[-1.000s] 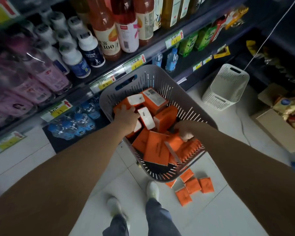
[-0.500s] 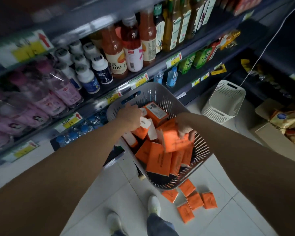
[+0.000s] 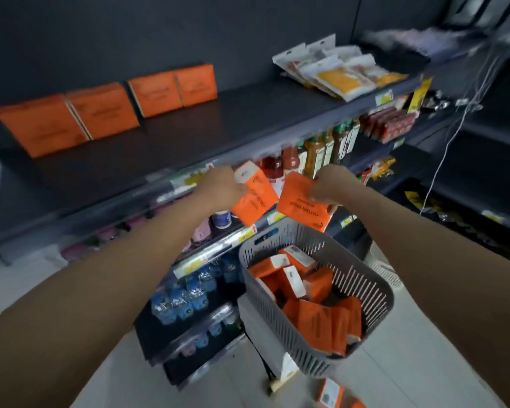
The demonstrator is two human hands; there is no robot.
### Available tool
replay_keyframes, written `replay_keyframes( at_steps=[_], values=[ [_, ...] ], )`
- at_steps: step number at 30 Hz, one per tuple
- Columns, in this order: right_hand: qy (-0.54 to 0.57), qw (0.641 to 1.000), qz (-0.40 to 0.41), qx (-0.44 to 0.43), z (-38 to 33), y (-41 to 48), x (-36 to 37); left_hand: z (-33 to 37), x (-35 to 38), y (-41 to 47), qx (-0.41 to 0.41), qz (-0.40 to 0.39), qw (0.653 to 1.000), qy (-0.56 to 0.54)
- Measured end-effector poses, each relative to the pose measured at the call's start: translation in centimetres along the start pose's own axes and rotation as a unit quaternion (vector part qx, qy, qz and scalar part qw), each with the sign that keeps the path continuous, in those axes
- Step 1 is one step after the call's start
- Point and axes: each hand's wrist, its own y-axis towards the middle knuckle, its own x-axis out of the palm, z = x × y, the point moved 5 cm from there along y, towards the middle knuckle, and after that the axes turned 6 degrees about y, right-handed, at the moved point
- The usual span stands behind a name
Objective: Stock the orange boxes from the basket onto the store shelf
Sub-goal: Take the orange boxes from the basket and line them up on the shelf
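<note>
Orange boxes [image 3: 315,319] fill the grey basket [image 3: 377,293] low on the right, lying loose at mixed angles, some with white ends showing. Two more are in the air. The left hand [image 3: 223,187] grips the left box [image 3: 252,203] by its upper end, fingers [image 3: 240,189] curled round it. The right hand [image 3: 329,187] pinches the right box [image 3: 299,206] at its upper right corner. Both boxes hang tilted, their long axes sloping down from the fingers. They are just beside each other, above the basket's far rim and in front of the drink bottles [image 3: 315,154].

The top shelf [image 3: 218,128] lies up and away from both hands, its front edge just above the knuckles. A row of four boxes [image 3: 100,110] stands upright at its back left, faces forward. The bare stretch between that row and the snack packets [image 3: 336,72] looks like the spot to fill. The left hand is nearer the row. Each held box probably needs turning upright before it is set down. A few spilled boxes [image 3: 331,393] lie on the floor by the basket.
</note>
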Motion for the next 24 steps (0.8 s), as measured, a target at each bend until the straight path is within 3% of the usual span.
replay_keyframes(
  at_steps=[6, 10, 21, 24],
  values=[
    [0.036, 0.991, 0.123, -0.039, -6.5, -3.1, -4.7, -2.9, -8.4, -2.3, -0.014, 0.114, 0.992, -0.058],
    [0.066, 0.981, 0.168, -0.067, -10.9, -4.3, -5.7, -6.1, -11.5, -3.3, -0.023, 0.153, 0.976, -0.152],
    [0.092, 0.963, 0.221, -0.124, -18.4, -0.9, -5.8, -11.8, -12.9, -1.4, -0.029, 0.135, 0.909, -0.393],
    [0.090, 0.961, 0.220, -0.138, -20.0, 2.1, -6.0, -12.4, -12.8, 0.9, -0.015, 0.142, 0.917, -0.372]
  ],
)
